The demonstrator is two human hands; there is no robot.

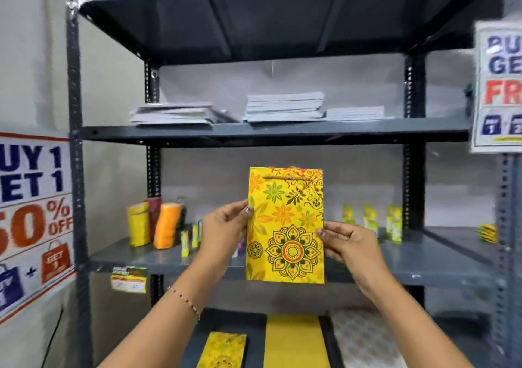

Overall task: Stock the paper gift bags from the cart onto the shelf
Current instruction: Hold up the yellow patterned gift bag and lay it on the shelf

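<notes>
Flat yellow paper gift bag (285, 223), rectangular, glossy, printed with orange and green flowers and a round mandala low on the front. Held upright, long axis vertical from 12 to 6 o'clock, printed face toward the camera, thin cord handle at the top edge. In the air in front of the grey metal shelf (423, 266), at the level of its middle board.

Left hand (223, 233) at the 9 o'clock edge of the bag, thumb on the front, grip clamped on the paper. Right hand (348, 244) at the 3 o'clock edge, a bit lower, thumb also on the front, grip clamped on the same bag.

On the middle board, at 9 o'clock from the bag, standing rolls (166, 225) in yellow and orange. On the upper board, stacks of flat white paper packs (284, 106).
</notes>
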